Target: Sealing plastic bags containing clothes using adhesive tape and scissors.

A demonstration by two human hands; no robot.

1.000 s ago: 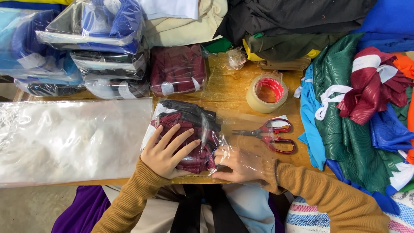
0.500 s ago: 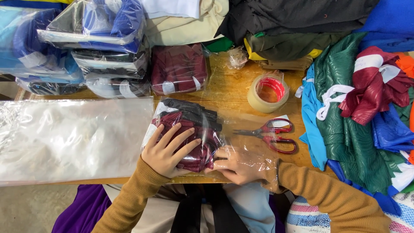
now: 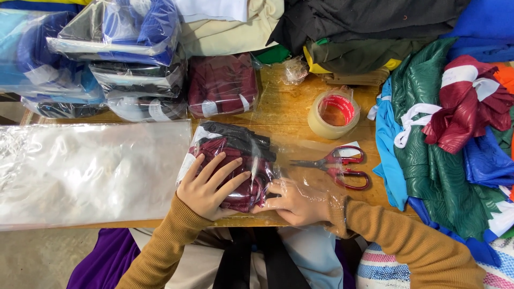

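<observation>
A folded maroon and black garment (image 3: 235, 152) lies inside a clear plastic bag (image 3: 305, 179) on the wooden table (image 3: 284, 107). My left hand (image 3: 209, 187) rests flat on top of the bagged garment, fingers spread. My right hand (image 3: 297, 203) sits inside the open end of the bag at the table's near edge, fingertips touching the garment, with the film draped over the wrist. Both arms wear mustard sleeves.
A stack of clear flat bags (image 3: 91, 171) lies to the left. Red-handled scissors (image 3: 337, 166) and a tape roll (image 3: 333, 113) sit right of the garment. Bagged garments (image 3: 222, 85) and folded cloth piles stand behind; loose green, maroon and blue fabrics (image 3: 450, 134) heap on the right.
My right hand has slid a little further left into the bag toward the garment. My left hand stays pressed on top.
</observation>
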